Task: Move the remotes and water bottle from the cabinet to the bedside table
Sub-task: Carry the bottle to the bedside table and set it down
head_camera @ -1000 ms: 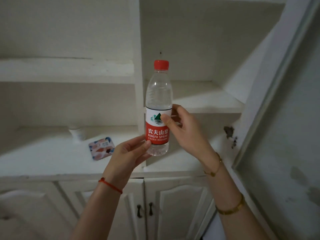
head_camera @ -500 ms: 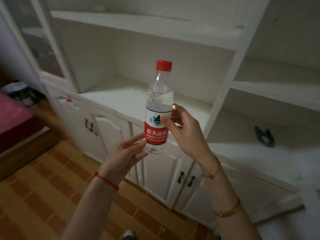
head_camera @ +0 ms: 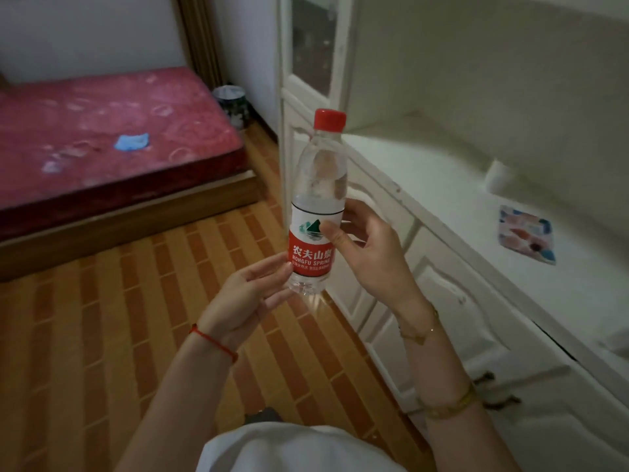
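Clear plastic water bottle with red cap and red-and-white label [head_camera: 315, 212] held in mid-air above the brick-patterned floor [head_camera: 102, 318], just beside the white cabinet [head_camera: 476, 301]. Long axis near vertical, cap pointing up, tilted slightly right. Pinched at the label by right hand [head_camera: 371, 253]; touched near the base by straight fingertips of left hand [head_camera: 245, 298].

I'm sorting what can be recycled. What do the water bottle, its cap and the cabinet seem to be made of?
The clear water bottle looks like thin glossy plastic: the floor shows through it. Its red screw cap seems opaque, matte plastic. The white cabinet appears to be painted wood or board, with moulded door panels and chipped edges; which one cannot be told.
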Demonstrator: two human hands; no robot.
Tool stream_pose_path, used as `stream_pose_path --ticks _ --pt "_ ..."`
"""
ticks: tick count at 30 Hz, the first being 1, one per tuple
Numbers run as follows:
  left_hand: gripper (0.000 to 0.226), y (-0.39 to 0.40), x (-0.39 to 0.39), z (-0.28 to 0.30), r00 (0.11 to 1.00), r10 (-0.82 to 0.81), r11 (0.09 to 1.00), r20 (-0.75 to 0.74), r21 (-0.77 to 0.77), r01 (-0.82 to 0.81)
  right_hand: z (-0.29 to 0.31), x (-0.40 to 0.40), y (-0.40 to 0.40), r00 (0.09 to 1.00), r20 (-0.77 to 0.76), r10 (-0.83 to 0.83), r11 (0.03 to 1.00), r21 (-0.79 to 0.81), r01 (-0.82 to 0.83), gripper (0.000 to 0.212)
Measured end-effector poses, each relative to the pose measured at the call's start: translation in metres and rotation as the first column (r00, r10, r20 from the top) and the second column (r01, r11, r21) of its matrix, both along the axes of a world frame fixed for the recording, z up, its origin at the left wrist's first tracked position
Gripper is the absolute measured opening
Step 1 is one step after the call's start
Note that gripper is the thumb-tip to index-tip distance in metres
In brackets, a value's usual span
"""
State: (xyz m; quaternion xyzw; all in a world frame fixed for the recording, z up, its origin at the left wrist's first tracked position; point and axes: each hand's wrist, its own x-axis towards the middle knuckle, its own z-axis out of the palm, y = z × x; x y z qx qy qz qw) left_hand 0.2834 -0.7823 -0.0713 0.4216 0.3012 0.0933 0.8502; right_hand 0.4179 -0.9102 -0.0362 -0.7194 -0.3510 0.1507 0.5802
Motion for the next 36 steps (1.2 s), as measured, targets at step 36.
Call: stream_pose_path --ticks 36 --pt "0.041 0.406 -0.187 -0.023 0.501 0.861 0.506 -0.084 0.048 -0.861 -0.033 -0.142 0.591 0.439 0.014 0.898 0.439 -0.008 -0.898 0.045"
